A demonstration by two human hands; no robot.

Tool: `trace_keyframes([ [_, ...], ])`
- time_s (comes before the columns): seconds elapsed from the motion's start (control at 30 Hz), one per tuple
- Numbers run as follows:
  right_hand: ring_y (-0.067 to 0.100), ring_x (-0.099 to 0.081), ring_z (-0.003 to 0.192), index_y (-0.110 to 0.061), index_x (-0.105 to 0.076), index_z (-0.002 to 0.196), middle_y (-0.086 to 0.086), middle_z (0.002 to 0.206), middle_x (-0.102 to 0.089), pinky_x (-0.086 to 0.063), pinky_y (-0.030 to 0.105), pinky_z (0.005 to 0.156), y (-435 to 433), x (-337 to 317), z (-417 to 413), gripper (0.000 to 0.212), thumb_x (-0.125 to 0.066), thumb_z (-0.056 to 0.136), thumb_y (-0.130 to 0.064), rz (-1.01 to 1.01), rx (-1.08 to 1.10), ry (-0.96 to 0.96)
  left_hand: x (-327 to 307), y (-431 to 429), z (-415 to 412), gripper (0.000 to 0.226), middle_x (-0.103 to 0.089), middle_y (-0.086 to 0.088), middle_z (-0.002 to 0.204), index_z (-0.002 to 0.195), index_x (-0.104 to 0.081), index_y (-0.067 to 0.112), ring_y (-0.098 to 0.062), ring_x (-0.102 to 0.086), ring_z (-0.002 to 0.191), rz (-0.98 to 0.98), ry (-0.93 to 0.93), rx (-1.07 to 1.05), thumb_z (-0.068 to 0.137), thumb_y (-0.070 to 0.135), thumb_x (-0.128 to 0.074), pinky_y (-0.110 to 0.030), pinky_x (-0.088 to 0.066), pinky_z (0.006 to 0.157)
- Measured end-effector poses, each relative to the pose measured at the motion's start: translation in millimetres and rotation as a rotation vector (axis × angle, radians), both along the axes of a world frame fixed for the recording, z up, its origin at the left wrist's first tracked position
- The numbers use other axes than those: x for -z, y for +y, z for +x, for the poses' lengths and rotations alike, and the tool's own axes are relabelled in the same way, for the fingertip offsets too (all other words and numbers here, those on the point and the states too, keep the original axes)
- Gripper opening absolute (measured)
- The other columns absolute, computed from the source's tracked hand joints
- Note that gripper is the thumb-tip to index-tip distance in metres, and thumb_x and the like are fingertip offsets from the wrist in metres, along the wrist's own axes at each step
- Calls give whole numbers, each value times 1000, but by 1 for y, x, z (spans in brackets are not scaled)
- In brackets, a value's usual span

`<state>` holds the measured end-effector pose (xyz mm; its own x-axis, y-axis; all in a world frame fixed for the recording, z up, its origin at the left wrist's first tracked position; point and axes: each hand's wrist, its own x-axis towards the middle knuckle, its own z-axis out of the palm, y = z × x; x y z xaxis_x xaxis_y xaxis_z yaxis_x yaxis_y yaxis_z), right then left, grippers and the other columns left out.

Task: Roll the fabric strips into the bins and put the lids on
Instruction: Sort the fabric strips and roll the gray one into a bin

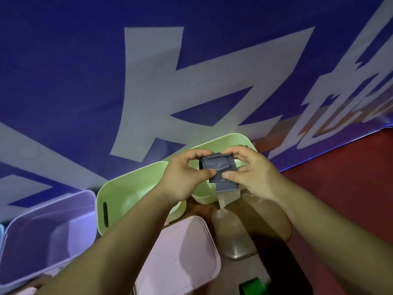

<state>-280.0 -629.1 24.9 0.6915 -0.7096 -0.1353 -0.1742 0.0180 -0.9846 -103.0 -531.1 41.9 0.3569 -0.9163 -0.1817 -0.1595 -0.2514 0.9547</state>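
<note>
1. Closest to us, far below our fingers, lies a flat pink plastic lid with round corners (180,252). We cannot tell if a bin sits under it. It has no label.
2. Down to the left of our fingers stands an open pale purple plastic bin (42,231). Right under the fingers is a brown see-through plastic shape (244,226). We cannot tell what it is.
3. Higher up, our left hand (182,177) and right hand (253,173) meet. All the fingers are curled in. The left thumb (209,172) and fingers pinch the left end of a small grey fabric strip rolled into a tube (217,165). The right thumb (228,175) and fingers pinch its right side.
4. The roll sits between our fingertips, up in the air above the bins. Its loose tail (226,186) hangs down below the fingers.
5. We think the strip is very light and soft. It bends and crumples easily and will not break. The roll may pop open, so we should hold both ends and keep a thumb on the loose flap.
6. Just behind and under the fingers are two open light green plastic bins (127,188). The closer one has a slot handle. We see no writing on them.
7. Far past the fingers hangs a big blue cloth banner (85,81) with huge pale letters. They are cut off, so we cannot read them.
</note>
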Motion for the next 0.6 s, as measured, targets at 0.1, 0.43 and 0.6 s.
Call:
trace_keyframes([
  [0.1,17,-74,80,-40,-59,107,-21,113,-60,-60,27,71,-22,11,14,50,-75,81,-1,-76,-10,91,18,-23,11,36,-67,-1,111,106,-70,29,-26,-70,98,16,-34,-12,78,10,-81,-46,-59,88],
  [0.43,13,-62,102,-40,-60,115,-12,115,-64,-55,36,80,-54,47,-2,36,-72,81,-42,-579,-94,681,58,-59,16,44,-53,9,116,123,-61,36,-14,-56,100,212,-800,366,82,25,-69,-30,-50,88],
  [0.6,21,-56,107,-30,-68,112,-6,111,-68,-48,38,88,-53,59,-15,33,-67,83,-45,-842,-113,796,80,-81,1,40,-50,4,113,123,-58,39,-23,-58,96,407,-1001,608,86,32,-67,-35,-52,78],
])
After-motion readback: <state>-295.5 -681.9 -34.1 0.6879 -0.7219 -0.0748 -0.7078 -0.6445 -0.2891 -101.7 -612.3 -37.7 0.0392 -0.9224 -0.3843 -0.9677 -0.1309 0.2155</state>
